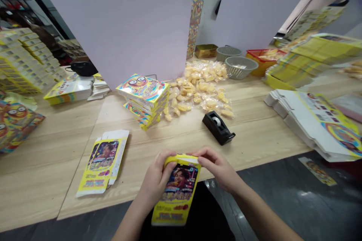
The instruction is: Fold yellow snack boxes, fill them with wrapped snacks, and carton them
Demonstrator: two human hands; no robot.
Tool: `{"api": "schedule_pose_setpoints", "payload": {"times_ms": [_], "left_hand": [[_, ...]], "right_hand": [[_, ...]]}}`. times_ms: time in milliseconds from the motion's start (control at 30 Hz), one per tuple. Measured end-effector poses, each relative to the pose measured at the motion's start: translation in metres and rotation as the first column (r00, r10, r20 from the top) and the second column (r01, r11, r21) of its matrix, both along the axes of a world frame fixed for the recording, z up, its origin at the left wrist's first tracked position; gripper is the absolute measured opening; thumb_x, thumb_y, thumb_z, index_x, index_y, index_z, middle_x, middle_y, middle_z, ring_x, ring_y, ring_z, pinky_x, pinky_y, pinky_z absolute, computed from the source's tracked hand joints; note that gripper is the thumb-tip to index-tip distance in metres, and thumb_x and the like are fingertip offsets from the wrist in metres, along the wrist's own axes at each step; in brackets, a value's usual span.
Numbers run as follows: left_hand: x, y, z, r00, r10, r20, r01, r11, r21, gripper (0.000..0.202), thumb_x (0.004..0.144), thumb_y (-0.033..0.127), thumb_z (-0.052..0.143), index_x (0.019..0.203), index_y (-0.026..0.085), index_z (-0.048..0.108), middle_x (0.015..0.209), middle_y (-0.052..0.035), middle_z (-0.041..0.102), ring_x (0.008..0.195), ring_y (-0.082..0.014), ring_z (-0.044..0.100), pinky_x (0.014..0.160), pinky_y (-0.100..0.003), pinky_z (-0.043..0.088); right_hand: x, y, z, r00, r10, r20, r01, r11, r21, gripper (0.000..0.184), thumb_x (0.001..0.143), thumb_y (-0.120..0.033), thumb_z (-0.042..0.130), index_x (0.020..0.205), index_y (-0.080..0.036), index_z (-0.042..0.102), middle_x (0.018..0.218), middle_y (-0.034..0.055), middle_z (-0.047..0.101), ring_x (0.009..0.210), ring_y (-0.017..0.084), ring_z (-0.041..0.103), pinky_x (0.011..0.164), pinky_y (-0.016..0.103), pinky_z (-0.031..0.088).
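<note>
Between my two hands, above my lap at the table's front edge, is a yellow printed carton point(181, 196), its printed front facing up. My left hand point(160, 173) grips the carton's upper left side, thumb on the front face. At the upper right corner, the fingers of my right hand point(216, 163) pinch the top flap. To the left lie flat unfolded cartons point(103, 162) of the same print. A black tape dispenser point(217, 126) stands beyond my right hand. Behind are a stack of filled-looking boxes point(145, 96) and a pile of small wrapped yellow pieces point(198, 83).
Grey baskets point(240, 68) and a red-rimmed tub point(264, 58) stand at the back. Flattened cartons point(316, 120) are stacked at the right, overhanging the edge. Yellow boxes point(311, 60) rise behind them. More box stacks point(25, 60) stand far left. A pale partition point(127, 19) borders the table.
</note>
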State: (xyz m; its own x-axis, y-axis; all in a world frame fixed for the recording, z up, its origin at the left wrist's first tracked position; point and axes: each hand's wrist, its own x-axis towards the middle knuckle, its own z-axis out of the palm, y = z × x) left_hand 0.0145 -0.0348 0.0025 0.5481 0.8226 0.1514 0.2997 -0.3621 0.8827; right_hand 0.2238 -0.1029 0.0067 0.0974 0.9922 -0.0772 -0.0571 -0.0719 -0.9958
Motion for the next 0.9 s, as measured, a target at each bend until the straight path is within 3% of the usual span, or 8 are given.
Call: {"api": "schedule_pose_setpoints", "payload": {"times_ms": [133,300,400,500,567,633,767,900], "left_hand": [[0.002,0.0,0.002,0.999,-0.023,-0.038,0.023,1.0,0.005,0.022,0.093,0.033,0.046,0.108,0.023,0.058,0.104,-0.0055,0.065,0.096,-0.0193,0.062,0.086,-0.032,0.05],[0.002,-0.004,-0.003,0.998,0.055,-0.012,-0.055,0.998,0.008,0.023,0.093,0.032,0.046,0.112,0.023,0.058,0.106,-0.0057,0.065,0.099,-0.0198,0.062,0.088,-0.033,0.049],[0.005,-0.006,-0.005,0.998,0.056,0.031,-0.056,0.998,0.022,0.019,0.094,0.031,0.046,0.105,0.023,0.06,0.101,-0.0043,0.066,0.096,-0.0186,0.062,0.085,-0.031,0.05],[0.006,-0.006,-0.001,0.967,0.209,0.146,-0.225,0.968,0.109,0.013,0.093,0.028,0.05,0.102,0.024,0.059,0.098,-0.0022,0.064,0.094,-0.0166,0.062,0.082,-0.028,0.05],[0.008,-0.005,0.003,0.914,0.288,0.285,-0.347,0.919,0.185,0.011,0.092,0.025,0.052,0.101,0.024,0.057,0.101,-0.0019,0.061,0.097,-0.0163,0.06,0.083,-0.028,0.049],[0.012,-0.001,0.003,0.877,0.275,0.394,-0.386,0.891,0.238,0.01,0.091,0.022,0.053,0.1,0.024,0.055,0.106,-0.0028,0.058,0.101,-0.0169,0.058,0.085,-0.03,0.048],[0.021,0.013,-0.007,0.907,0.235,0.349,-0.38,0.814,0.439,0.013,0.091,0.017,0.051,0.102,0.023,0.054,0.106,-0.004,0.056,0.101,-0.0181,0.056,0.086,-0.035,0.047],[0.014,0.027,-0.009,0.951,0.263,0.164,-0.308,0.746,0.591,0.021,0.091,0.016,0.048,0.109,0.023,0.057,0.106,-0.0061,0.054,0.101,-0.0192,0.055,0.085,-0.037,0.049]], "right_hand": [[0.001,0.0,0.001,0.998,-0.037,0.041,0.04,0.997,-0.06,0.028,0.083,-0.046,0.063,0.086,-0.019,0.068,0.096,0.0082,0.074,0.089,0.023,0.069,0.079,0.037,0.056],[-0.006,-0.015,-0.011,0.885,-0.086,0.457,-0.062,0.952,0.299,0.023,0.092,-0.026,0.051,0.106,-0.024,0.069,0.117,0.0089,0.069,0.11,0.024,0.063,0.095,0.04,0.049],[0.005,-0.024,-0.021,0.833,-0.093,0.545,-0.131,0.924,0.359,0.03,0.09,-0.023,0.053,0.118,-0.026,0.064,0.127,0.0089,0.063,0.116,0.024,0.059,0.098,0.041,0.047],[0.042,-0.022,-0.034,0.827,-0.301,0.474,0.193,0.945,0.264,0.037,0.089,-0.032,0.054,0.125,-0.023,0.057,0.128,0.0116,0.06,0.114,0.025,0.058,0.098,0.044,0.047],[0.078,-0.014,-0.042,0.707,-0.574,0.412,0.575,0.806,0.137,0.039,0.089,-0.039,0.051,0.122,-0.019,0.056,0.125,0.0135,0.06,0.112,0.026,0.057,0.097,0.045,0.046],[0.115,-0.003,-0.046,0.623,-0.678,0.39,0.744,0.668,-0.027,0.038,0.088,-0.041,0.049,0.117,-0.018,0.057,0.125,0.0135,0.058,0.115,0.026,0.053,0.097,0.044,0.046],[0.162,0.018,-0.047,0.797,-0.525,0.297,0.6,0.745,-0.292,0.025,0.083,-0.04,0.055,0.088,-0.018,0.066,0.103,0.0113,0.067,0.1,0.026,0.061,0.078,0.04,0.056],[0.172,0.03,-0.045,0.914,-0.374,0.16,0.405,0.8,-0.443,0.015,0.074,-0.032,0.068,0.077,-0.016,0.067,0.09,0.0105,0.068,0.082,0.023,0.065,0.065,0.038,0.059]]}}
